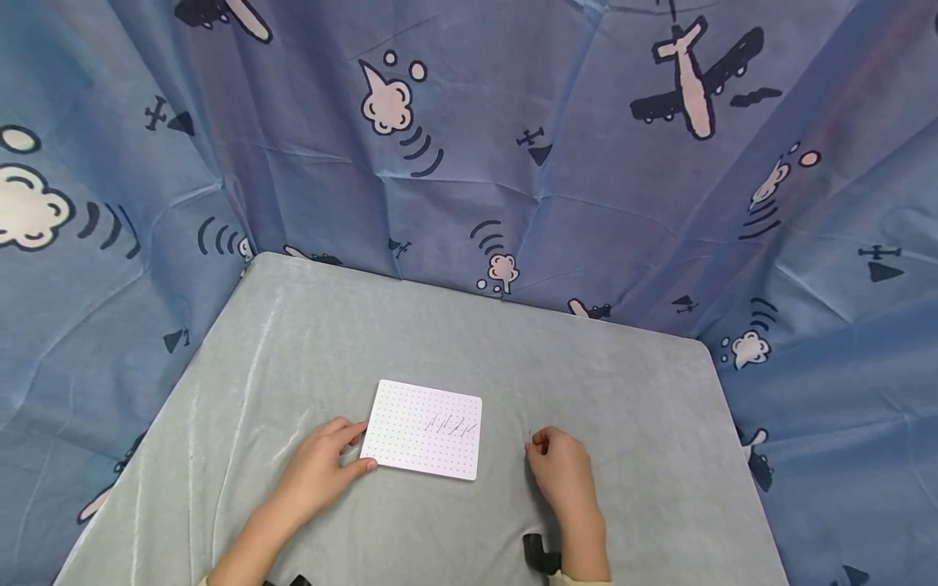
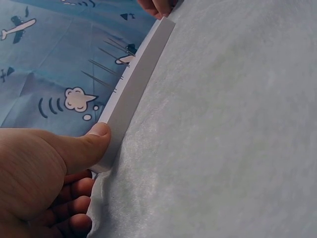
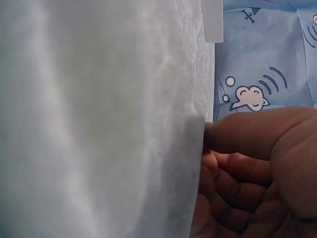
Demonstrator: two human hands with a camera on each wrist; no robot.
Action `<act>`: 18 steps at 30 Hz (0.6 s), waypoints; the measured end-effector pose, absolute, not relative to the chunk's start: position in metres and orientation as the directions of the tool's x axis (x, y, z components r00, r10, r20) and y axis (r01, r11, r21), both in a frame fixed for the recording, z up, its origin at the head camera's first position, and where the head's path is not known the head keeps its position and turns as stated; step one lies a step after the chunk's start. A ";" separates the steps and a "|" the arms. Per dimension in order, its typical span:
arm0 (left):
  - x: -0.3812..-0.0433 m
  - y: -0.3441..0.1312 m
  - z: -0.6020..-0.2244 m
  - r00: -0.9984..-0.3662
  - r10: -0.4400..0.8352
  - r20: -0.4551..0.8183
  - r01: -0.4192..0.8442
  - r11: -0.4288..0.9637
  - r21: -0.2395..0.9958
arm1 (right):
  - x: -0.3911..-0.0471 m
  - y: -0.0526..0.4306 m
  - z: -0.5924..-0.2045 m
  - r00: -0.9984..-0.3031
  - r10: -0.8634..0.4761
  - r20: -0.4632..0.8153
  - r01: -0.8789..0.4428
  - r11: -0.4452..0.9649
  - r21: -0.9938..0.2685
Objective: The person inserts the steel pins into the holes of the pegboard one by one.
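Note:
A white board dotted with small holes [image 1: 403, 427] lies on the grey cloth. Several thin dark pins [image 1: 450, 425] stand in its right half; the left wrist view shows these pins [image 2: 101, 82] rising from the board's top. My left hand [image 1: 322, 464] grips the board's near left corner, thumb [image 2: 96, 136] on the near side and fingers at the left edge. To the right of the board, my right hand [image 1: 564, 468] is low over the cloth, thumb and forefinger together. A faint thin sliver, like a pin, shows at those fingertips; the right wrist view hides it.
Grey cloth [image 1: 645, 407] covers the table. Blue curtains [image 1: 454, 163] printed with planes and clouds hang behind and at both sides. A black strap piece [image 1: 541, 555] is by my right wrist.

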State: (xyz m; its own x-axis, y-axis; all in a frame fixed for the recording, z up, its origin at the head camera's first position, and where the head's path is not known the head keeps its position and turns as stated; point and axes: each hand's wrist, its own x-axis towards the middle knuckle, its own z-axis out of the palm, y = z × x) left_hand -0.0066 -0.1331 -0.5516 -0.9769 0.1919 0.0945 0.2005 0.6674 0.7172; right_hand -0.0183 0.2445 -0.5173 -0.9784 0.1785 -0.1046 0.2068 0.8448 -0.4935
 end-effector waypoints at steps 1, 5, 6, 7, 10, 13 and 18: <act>-0.007 -0.133 -0.551 -0.977 0.191 0.095 0.200 0.667 0.718 | -0.019 0.245 -0.518 -0.978 0.177 -0.105 0.206 0.847 -0.491; -0.007 -0.133 -0.551 -0.976 0.190 0.102 0.205 0.668 0.715 | -0.019 0.244 -0.518 -0.978 0.177 -0.114 0.211 0.850 -0.482; -0.007 -0.133 -0.551 -0.976 0.190 0.102 0.205 0.668 0.715 | -0.019 0.244 -0.518 -0.977 0.179 -0.117 0.213 0.851 -0.481; -0.007 -0.133 -0.551 -0.976 0.192 0.105 0.208 0.668 0.715 | -0.019 0.244 -0.518 -0.977 0.180 -0.119 0.215 0.851 -0.480; -0.007 -0.133 -0.551 -0.975 0.194 0.111 0.214 0.666 0.714 | -0.019 0.243 -0.518 -0.976 0.181 -0.120 0.216 0.851 -0.478; -0.007 -0.133 -0.551 -0.975 0.194 0.109 0.213 0.668 0.713 | -0.019 0.243 -0.518 -0.977 0.182 -0.112 0.214 0.857 -0.469; -0.007 -0.133 -0.551 -0.977 0.189 0.096 0.200 0.674 0.711 | -0.020 0.243 -0.520 -0.980 0.175 -0.092 0.197 0.869 -0.454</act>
State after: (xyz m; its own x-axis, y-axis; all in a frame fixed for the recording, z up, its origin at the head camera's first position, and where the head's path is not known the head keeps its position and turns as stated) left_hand -0.0066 -0.1328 -0.5508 -0.9774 0.1887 0.0957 0.1999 0.6745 0.7107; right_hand -0.0195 0.2430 -0.5197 -0.9803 0.1747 -0.0919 0.1974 0.8687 -0.4543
